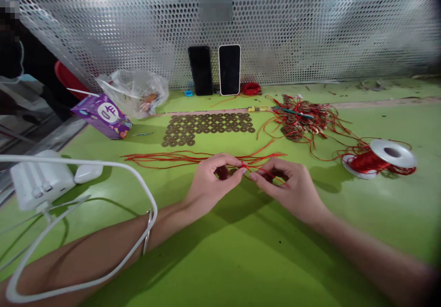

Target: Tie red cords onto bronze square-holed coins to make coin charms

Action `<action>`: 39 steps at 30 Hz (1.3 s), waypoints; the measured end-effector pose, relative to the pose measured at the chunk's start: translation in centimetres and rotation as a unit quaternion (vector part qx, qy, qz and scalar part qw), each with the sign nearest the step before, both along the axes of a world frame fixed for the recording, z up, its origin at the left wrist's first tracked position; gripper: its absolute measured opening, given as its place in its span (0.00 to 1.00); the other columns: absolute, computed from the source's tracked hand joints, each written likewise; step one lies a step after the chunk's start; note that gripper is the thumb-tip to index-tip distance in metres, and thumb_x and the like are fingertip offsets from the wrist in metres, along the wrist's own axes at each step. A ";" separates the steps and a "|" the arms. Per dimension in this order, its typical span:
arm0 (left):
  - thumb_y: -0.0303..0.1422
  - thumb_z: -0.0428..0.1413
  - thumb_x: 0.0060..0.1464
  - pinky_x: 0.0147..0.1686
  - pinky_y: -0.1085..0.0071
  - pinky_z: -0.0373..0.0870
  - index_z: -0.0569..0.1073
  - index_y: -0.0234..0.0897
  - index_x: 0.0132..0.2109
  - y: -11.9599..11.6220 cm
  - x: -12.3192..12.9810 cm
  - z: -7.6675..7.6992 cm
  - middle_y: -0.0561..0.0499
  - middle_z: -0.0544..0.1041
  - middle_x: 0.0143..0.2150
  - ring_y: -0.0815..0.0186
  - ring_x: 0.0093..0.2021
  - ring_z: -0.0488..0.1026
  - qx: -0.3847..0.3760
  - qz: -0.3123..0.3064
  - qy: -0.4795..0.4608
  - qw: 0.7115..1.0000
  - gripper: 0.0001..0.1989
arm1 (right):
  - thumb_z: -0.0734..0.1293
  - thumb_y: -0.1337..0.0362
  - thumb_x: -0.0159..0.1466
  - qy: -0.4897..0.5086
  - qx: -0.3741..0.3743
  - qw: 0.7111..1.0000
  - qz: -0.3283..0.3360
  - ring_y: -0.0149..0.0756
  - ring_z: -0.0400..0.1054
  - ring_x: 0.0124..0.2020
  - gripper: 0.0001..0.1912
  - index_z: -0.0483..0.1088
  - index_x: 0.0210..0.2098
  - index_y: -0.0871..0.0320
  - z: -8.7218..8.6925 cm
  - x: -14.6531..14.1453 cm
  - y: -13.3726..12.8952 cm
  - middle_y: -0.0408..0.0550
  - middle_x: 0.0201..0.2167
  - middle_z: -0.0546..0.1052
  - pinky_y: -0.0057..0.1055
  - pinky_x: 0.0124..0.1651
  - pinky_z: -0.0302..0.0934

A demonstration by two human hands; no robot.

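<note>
Near the middle of the view, my left hand (220, 176) pinches a looped red cord (244, 165) between thumb and index finger. Just to its right, my right hand (287, 183) is closed on the same cord, whose strands run past its fingers. A bundle of cut red cords (161, 159) lies across the table behind my hands. Beyond it, round metal coins (206, 124) with centre holes are laid out in rows. At the back right, more coins tangled with red cord form a pile (303, 118).
A spool of red cord (374, 160) lies at the right. Two phones (229, 70) lean on the perforated metal panel (138, 26). At the left are a purple carton (103, 116), a plastic bag (132, 91) and a white charger (43, 178), with a white cable (146, 192) over my left forearm.
</note>
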State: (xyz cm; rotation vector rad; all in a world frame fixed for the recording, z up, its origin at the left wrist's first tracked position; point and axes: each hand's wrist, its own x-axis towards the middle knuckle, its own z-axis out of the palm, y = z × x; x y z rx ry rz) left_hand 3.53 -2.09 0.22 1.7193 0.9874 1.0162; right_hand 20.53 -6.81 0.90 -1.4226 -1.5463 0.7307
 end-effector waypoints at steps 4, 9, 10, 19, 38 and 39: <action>0.30 0.59 0.49 0.22 0.77 0.63 0.76 0.35 0.33 -0.2 0.0 0.3 0.49 0.78 0.34 0.74 0.23 0.64 0.015 -0.019 0.013 1.000 0.04 | 0.69 0.62 0.57 0.014 0.017 1.000 0.013 0.32 0.67 0.25 0.07 0.71 0.26 0.58 -0.2 0.2 0.1 0.46 0.25 0.74 0.27 0.26 0.62; 0.30 0.59 0.49 0.22 0.76 0.62 0.76 0.35 0.32 -0.2 0.0 0.5 0.50 0.77 0.32 0.74 0.23 0.65 0.020 -0.031 0.042 0.998 0.03 | 0.71 0.63 0.57 0.081 0.056 0.994 0.048 0.40 0.70 0.42 0.05 0.72 0.27 0.56 -0.3 0.4 0.3 0.52 0.39 0.74 0.31 0.33 0.67; 0.30 0.59 0.49 0.22 0.76 0.62 0.76 0.35 0.32 -0.2 0.0 0.6 0.50 0.77 0.33 0.74 0.23 0.65 0.019 -0.033 0.049 0.998 0.03 | 0.71 0.63 0.57 0.093 0.053 0.993 0.057 0.40 0.70 0.43 0.05 0.72 0.27 0.56 -0.3 0.4 0.3 0.52 0.39 0.75 0.30 0.33 0.67; 0.29 0.58 0.49 0.23 0.76 0.62 0.76 0.34 0.30 -0.4 0.0 0.9 0.50 0.76 0.32 0.73 0.23 0.65 0.013 -0.063 0.079 0.995 0.03 | 0.71 0.65 0.56 0.096 0.029 0.992 0.080 0.41 0.72 0.42 0.06 0.69 0.27 0.57 -0.3 0.2 0.2 0.51 0.35 0.78 0.34 0.38 0.65; 0.33 0.57 0.51 0.21 0.75 0.61 0.76 0.36 0.31 -0.2 0.0 0.6 0.52 0.76 0.28 0.72 0.21 0.65 0.030 -0.099 0.160 0.982 0.05 | 0.72 0.63 0.56 0.207 0.021 0.976 0.060 0.32 0.70 0.31 0.08 0.67 0.31 0.56 -0.3 0.8 1.0 0.44 0.29 0.75 0.30 0.36 0.67; 0.33 0.57 0.50 0.21 0.75 0.61 0.76 0.36 0.31 -0.2 0.0 0.5 0.51 0.76 0.28 0.72 0.21 0.65 0.029 -0.097 0.166 0.981 0.05 | 0.72 0.63 0.56 0.218 0.029 0.974 0.051 0.31 0.69 0.31 0.09 0.67 0.31 0.55 -0.2 0.9 1.1 0.44 0.29 0.74 0.30 0.36 0.67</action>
